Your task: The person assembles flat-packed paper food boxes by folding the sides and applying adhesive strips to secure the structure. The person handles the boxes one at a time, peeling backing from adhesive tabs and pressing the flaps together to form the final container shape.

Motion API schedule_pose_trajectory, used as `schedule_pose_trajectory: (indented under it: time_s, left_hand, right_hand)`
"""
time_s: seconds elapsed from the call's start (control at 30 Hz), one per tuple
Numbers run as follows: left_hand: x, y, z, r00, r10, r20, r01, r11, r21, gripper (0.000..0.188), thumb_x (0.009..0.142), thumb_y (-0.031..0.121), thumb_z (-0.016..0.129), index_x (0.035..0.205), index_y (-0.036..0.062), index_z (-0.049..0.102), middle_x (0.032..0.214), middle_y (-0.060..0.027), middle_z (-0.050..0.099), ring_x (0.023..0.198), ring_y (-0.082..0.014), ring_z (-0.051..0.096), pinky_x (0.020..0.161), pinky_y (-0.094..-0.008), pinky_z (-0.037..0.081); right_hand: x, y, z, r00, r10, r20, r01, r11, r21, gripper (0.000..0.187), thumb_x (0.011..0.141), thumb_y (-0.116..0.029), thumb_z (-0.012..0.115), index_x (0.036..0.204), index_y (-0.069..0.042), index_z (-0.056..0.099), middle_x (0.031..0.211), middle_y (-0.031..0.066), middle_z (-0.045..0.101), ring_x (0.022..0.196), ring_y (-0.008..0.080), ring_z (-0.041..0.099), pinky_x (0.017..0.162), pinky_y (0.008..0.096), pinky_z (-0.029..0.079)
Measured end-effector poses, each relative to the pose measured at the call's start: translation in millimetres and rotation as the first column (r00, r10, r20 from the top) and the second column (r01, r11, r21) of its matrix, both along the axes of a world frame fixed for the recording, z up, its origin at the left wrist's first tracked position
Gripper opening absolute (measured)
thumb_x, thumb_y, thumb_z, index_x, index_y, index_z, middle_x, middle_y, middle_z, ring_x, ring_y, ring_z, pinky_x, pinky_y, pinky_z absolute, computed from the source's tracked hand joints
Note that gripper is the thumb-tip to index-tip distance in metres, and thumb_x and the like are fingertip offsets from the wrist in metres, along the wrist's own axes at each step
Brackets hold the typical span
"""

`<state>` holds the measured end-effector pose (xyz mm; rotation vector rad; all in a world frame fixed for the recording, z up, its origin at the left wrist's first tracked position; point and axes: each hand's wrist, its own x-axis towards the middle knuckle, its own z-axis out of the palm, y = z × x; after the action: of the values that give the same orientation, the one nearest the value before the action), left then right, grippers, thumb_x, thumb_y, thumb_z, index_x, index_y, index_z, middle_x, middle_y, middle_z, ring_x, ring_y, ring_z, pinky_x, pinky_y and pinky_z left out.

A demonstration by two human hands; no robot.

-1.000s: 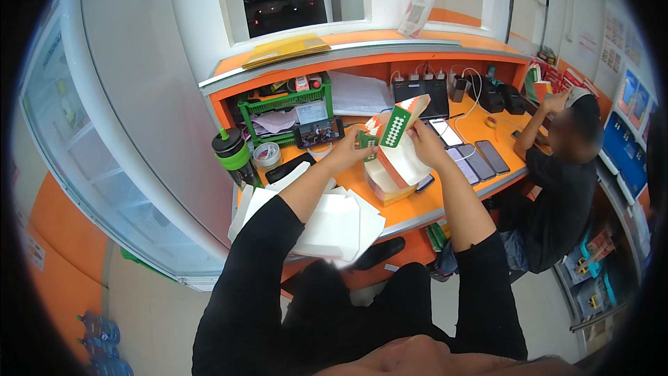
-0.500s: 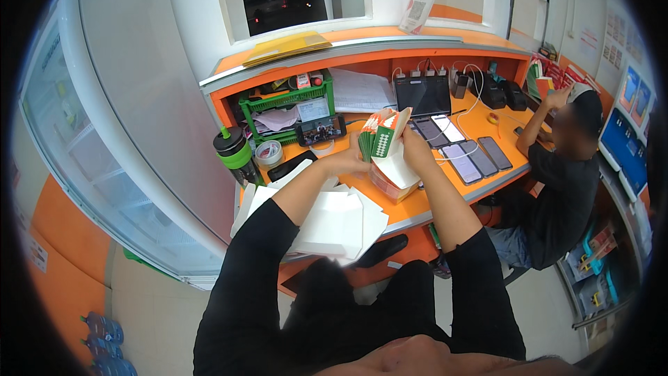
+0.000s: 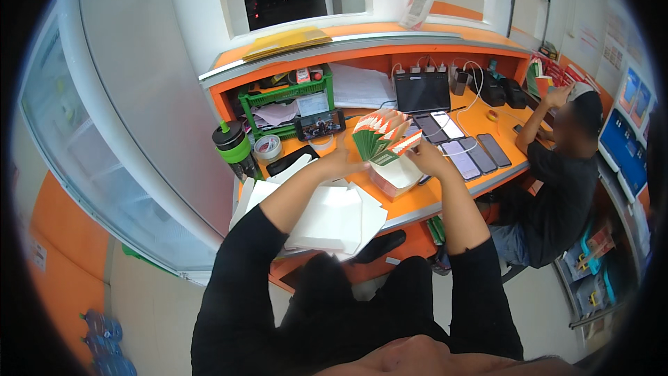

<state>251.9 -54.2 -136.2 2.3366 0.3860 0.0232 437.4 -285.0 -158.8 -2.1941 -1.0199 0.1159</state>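
A fanned stack of orange, white and green printed cardboard cartons [image 3: 379, 136] is between my two hands above the orange desk. My left hand [image 3: 339, 164] grips its lower left side, the thumb at the near edge. My right hand [image 3: 429, 158] has its fingers closed on the right edge of the nearest piece, which tilts away from the others. Directly beneath stands an open box [image 3: 395, 179] with a white inside and a reddish outer wall. To the left of it, several unfolded white cardboard boxes [image 3: 327, 217] lie overlapping at the desk's front edge.
Several phones [image 3: 467, 157] and a laptop [image 3: 422, 92] with white cables occupy the right side. At left stand a black-and-green tumbler [image 3: 235, 147], tape rolls [image 3: 267, 147] and a green crate [image 3: 289, 101]. A propped phone [image 3: 320, 125] faces me. Another person [image 3: 563, 174] sits at right.
The carton stack has spread into a wider fan and its near piece has tipped down to the right. My right hand has moved lower and slightly right; my left hand stays nearly in place.
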Motion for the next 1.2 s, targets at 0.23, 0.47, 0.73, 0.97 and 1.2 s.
schedule_pose_trajectory:
  time_s: [0.23, 0.47, 0.73, 0.97, 1.2]
  left_hand:
    - [-172, 10, 20, 0.948, -0.22, -0.231, 0.311, 0.8, 0.512, 0.059, 0.081, 0.035, 0.079, 0.129, 0.006, 0.062, 0.131, -0.0141, 0.061, 0.122, -0.0326, 0.059, 0.103, -0.0422, 0.048]
    - [-236, -17, -19, 0.969, -0.239, 0.058, 0.18, 0.85, 0.495, 0.033, 0.085, 0.017, 0.072, 0.118, 0.012, 0.072, 0.115, -0.0089, 0.073, 0.107, -0.0299, 0.068, 0.092, -0.039, 0.054]
    - [-235, -26, -17, 0.935, -0.261, 0.238, 0.064, 0.788, 0.612, 0.01, 0.082, 0.017, 0.074, 0.089, 0.0103, 0.077, 0.089, -0.0087, 0.075, 0.082, -0.0274, 0.071, 0.075, -0.0387, 0.055]
    - [-237, -29, -12, 0.979, -0.1, 0.176, 0.011, 0.893, 0.45, 0.022, 0.074, 0.026, 0.082, 0.089, 0.0114, 0.078, 0.089, -0.0088, 0.074, 0.086, -0.0283, 0.07, 0.076, -0.0382, 0.054]
    - [-242, -27, -19, 0.985, -0.089, 0.148, 0.032, 0.935, 0.354, 0.031, 0.071, 0.03, 0.085, 0.094, 0.0112, 0.078, 0.093, -0.0096, 0.074, 0.09, -0.0312, 0.069, 0.08, -0.0391, 0.054]
  right_hand:
    - [-101, -94, -18, 0.977, -0.181, 0.111, 0.114, 0.887, 0.447, 0.033, 0.094, -0.007, 0.062, 0.127, -0.001, 0.057, 0.106, 0.01, 0.06, 0.09, 0.0195, 0.058, 0.079, 0.0308, 0.048]
    - [-162, -120, -40, 0.995, -0.101, -0.013, 0.094, 0.864, 0.494, 0.016, 0.094, -0.005, 0.06, 0.109, 0.0, 0.064, 0.102, 0.0089, 0.061, 0.087, 0.0182, 0.058, 0.079, 0.0292, 0.046]
    - [-178, -119, -27, 0.999, -0.05, 0.009, 0.039, 0.86, 0.51, 0.011, 0.094, -0.004, 0.06, 0.103, 0.001, 0.066, 0.098, 0.0091, 0.063, 0.084, 0.017, 0.06, 0.076, 0.028, 0.048]
    - [-198, -114, -23, 0.997, 0.06, -0.043, -0.032, 0.882, 0.47, 0.011, 0.092, -0.003, 0.065, 0.103, 0.001, 0.068, 0.098, 0.0082, 0.068, 0.088, 0.0154, 0.064, 0.078, 0.0279, 0.05]
    - [-233, -45, -13, 0.898, 0.427, 0.108, -0.439, 0.842, 0.314, 0.022, 0.086, -0.01, 0.075, 0.106, -0.003, 0.069, 0.104, 0.0134, 0.069, 0.097, 0.0265, 0.067, 0.084, 0.0352, 0.053]
